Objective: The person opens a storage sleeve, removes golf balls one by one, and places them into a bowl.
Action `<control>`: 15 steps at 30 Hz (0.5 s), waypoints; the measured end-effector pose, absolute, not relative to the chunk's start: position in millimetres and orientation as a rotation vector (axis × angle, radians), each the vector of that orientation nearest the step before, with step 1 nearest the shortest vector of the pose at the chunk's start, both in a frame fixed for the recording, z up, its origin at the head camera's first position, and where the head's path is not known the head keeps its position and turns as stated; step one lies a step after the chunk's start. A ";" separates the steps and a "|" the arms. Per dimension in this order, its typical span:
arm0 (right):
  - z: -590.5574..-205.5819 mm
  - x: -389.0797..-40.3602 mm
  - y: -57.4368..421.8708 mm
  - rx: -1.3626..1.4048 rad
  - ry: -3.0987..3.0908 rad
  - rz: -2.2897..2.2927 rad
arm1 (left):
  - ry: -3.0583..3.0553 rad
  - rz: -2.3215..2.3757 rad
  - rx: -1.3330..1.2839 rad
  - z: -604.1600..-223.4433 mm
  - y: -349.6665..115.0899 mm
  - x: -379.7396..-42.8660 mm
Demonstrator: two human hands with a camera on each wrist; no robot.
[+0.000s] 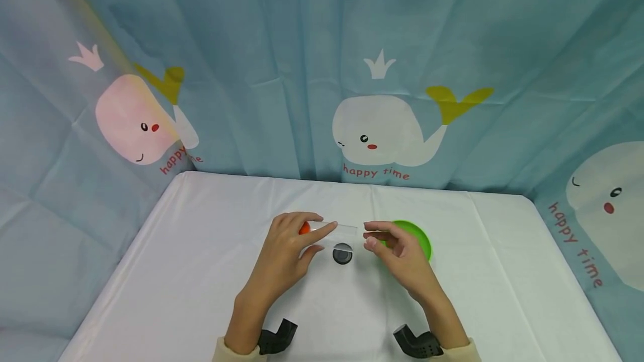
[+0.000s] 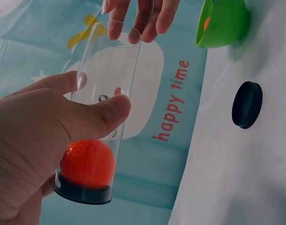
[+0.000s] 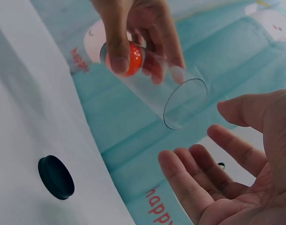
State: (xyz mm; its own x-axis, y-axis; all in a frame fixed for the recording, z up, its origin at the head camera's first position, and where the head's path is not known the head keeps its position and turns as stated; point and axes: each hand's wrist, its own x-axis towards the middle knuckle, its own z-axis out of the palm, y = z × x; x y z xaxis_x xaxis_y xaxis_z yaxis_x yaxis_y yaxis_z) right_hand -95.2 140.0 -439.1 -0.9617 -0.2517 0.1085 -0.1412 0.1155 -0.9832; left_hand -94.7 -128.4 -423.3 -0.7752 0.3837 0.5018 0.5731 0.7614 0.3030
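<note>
Your table (image 1: 176, 272) is covered in white, lightly creased, far corners rounded. You've got two things sitting right on it: a black cap (image 1: 342, 257), lying flat with its hollow side up, near the middle of the head view, and a green bowl (image 1: 421, 237), upright, to the right of the cap and slightly farther from you. They stand apart

Clear tube (image 1: 347, 230): see-through cylinder, lying sideways in the left hand (image 1: 289, 239), between thumb and fingers; uncapped mouth facing the right hand (image 1: 399, 247), near its fingers but apart | black base (image 2: 84, 194): closes the end farther from the right hand | orange ball (image 2: 88, 164): round, shiny, inside beside the base
</note>
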 end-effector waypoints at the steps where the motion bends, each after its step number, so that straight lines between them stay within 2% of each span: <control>1: -438.8 -95.1 139.5 -0.408 2.264 -2.006 | -2.544 -0.627 -0.725 -423.2 -128.8 -94.5; 15: -437.4 -91.6 129.9 -0.382 2.257 -1.965 | -2.490 -0.657 -0.747 -420.7 -129.5 -92.4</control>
State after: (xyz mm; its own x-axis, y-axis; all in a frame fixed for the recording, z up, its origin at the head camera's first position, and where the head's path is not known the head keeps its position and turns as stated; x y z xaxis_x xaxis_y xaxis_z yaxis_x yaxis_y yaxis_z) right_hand -91.6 129.9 -437.4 -0.9603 -0.2696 0.0712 -0.1076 0.1225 -0.9866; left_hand -92.4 -129.5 -420.7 -0.7487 0.3815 0.5422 0.5994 0.7390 0.3076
